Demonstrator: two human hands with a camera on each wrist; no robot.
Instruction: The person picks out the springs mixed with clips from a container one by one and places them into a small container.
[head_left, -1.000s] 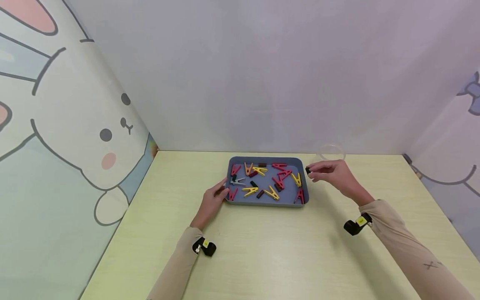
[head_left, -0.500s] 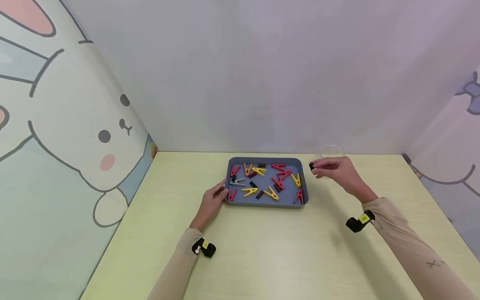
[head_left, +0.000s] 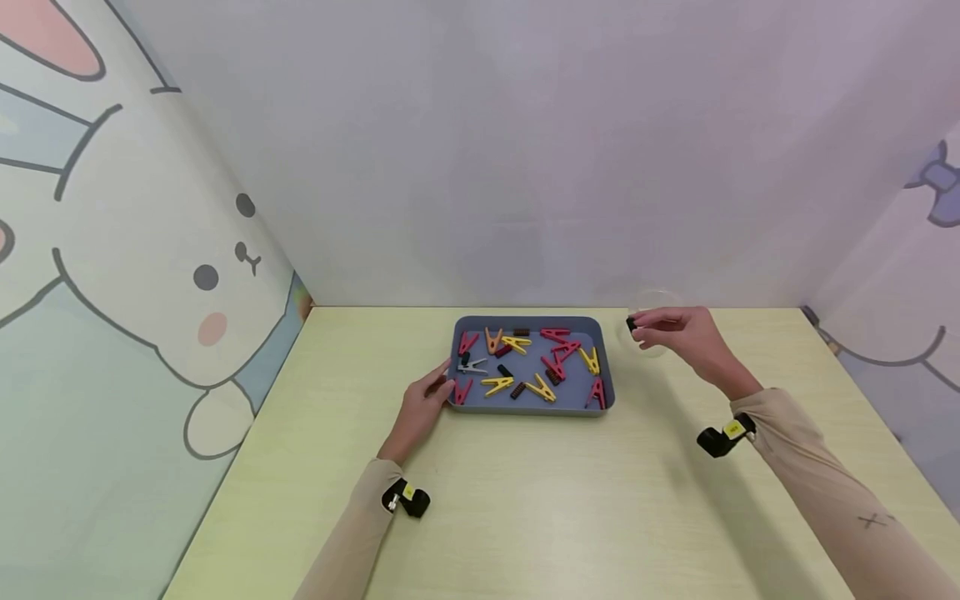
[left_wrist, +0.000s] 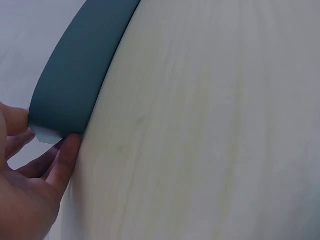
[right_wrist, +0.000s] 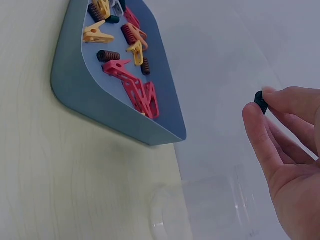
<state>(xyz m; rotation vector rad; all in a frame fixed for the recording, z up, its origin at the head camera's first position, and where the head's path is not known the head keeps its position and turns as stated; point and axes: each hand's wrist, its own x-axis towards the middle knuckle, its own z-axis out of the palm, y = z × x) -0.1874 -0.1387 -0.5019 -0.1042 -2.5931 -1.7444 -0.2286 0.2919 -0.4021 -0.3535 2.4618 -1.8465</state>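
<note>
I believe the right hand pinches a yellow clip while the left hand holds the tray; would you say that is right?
Not quite: the right hand pinches a small dark spring, not a yellow clip, as the right wrist view shows. The left hand does hold the tray.

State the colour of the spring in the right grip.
The spring looks dark green, nearly black; clearest in the right wrist view.
</note>
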